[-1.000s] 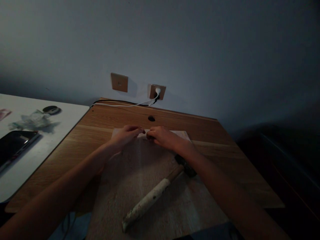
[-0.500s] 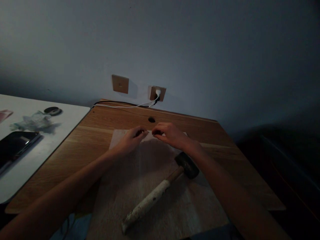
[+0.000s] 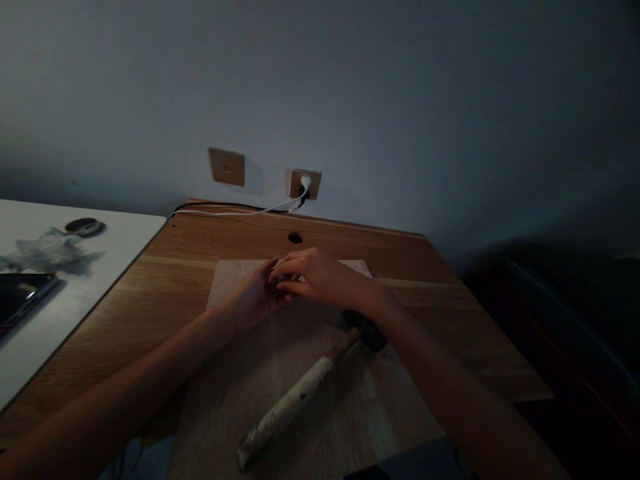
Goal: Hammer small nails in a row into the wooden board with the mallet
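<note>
Over the far part of the pale wooden board (image 3: 220, 400), my two hands meet. My left hand (image 3: 254, 297) is half turned up, its fingers apart and partly covered by the other hand. My right hand (image 3: 313, 277) reaches over it with fingers bent together at the left palm; whatever they pinch is too small or hidden to make out. Below the hands a mallet (image 3: 293, 403) lies slantwise on the board, its worn whitish handle toward me. Its dark head (image 3: 373, 333) is partly behind my right forearm.
The board lies on a wooden desk (image 3: 165, 267) against the wall. A wall socket (image 3: 306, 183) holds plugs whose cables (image 3: 225, 212) run left along the desk's back edge. On the white table (image 3: 125, 233) at left are a dark phone-like device (image 3: 23, 293), crumpled plastic (image 3: 47, 248) and a round dark object (image 3: 84, 227).
My hands were slightly apart, both pinching above the board. Now the left has turned palm upward and the right has moved left onto it. The view has shifted slightly right.
</note>
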Motion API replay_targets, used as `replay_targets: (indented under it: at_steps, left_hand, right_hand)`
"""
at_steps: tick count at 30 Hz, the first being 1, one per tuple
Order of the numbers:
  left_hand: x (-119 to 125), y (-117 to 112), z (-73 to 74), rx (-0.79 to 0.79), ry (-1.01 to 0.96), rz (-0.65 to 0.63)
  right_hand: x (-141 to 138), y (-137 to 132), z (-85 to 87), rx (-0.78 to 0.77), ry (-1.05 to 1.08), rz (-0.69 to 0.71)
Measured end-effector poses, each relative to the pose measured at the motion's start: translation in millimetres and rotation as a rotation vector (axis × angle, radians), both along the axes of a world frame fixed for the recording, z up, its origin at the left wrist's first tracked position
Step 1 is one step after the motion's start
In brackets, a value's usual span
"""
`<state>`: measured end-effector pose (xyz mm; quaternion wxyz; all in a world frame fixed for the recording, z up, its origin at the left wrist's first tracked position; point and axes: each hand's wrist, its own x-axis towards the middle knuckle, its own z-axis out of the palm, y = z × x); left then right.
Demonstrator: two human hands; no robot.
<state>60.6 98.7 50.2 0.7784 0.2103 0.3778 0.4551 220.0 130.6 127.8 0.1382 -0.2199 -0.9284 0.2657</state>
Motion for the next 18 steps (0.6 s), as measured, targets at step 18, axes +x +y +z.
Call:
replay_targets:
  at_steps: [18]
  left_hand:
    - [25,-22,-0.2,1.182,1.385,-0.353]
  right_hand:
    - [106,-96,-16.3,-0.030,0.179,-0.415]
